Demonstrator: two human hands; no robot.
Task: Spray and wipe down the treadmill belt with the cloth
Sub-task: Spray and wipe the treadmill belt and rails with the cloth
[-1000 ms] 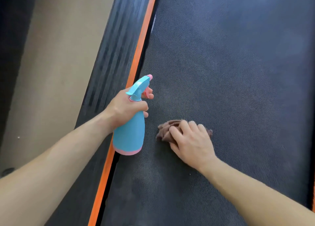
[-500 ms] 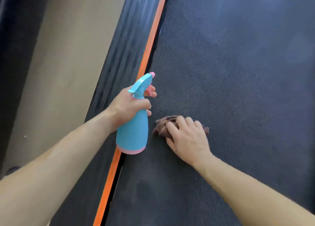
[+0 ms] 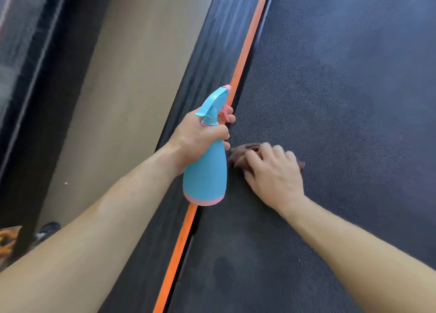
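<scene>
From your head camera, your left hand (image 3: 198,135) is gripping the blue spray bottle (image 3: 205,176) round its neck, one finger lying on the pink trigger; the bottle is hanging upright over the orange stripe (image 3: 247,53) at the left edge of the treadmill belt (image 3: 342,100); your right hand (image 3: 273,173) is pressing the brownish cloth (image 3: 243,151) onto the belt near that edge, fingers curling over the bunched fabric, just beside the bottle; the belt is showing a dark, fine weave with duller patches; left of the stripe a ribbed black side rail (image 3: 212,53) is running alongside; beyond it beige floor (image 3: 113,100) is meeting a dark band (image 3: 35,100).
</scene>
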